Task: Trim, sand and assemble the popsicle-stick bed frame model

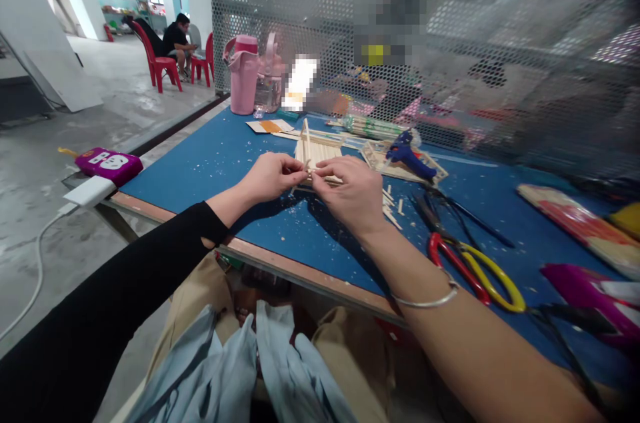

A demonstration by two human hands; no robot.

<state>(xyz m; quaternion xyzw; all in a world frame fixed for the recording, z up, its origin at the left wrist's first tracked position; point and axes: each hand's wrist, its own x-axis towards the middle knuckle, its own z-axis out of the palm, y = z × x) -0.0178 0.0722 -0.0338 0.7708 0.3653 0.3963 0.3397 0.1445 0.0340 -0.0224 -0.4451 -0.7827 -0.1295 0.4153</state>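
Observation:
Both hands meet at the near edge of a small structure of pale wooden sticks (320, 151) on the blue tabletop. A slanted stick frame rises at its left side. My left hand (273, 176) has thumb and index finger pinched at the near left corner. My right hand (350, 190) pinches right beside it, its fingertips almost touching those of the left. A tiny pale piece shows between the fingertips, too small to make out. Short loose sticks (391, 208) lie to the right of my right hand.
A blue glue gun (411, 158) rests on another stick piece at the right. Nearer are red-and-yellow-handled pliers (493, 276) and a purple object (590, 296). A pink flask (243, 76) stands at the back left, before a perforated metal screen (320, 16). A person (179, 43) sits far behind.

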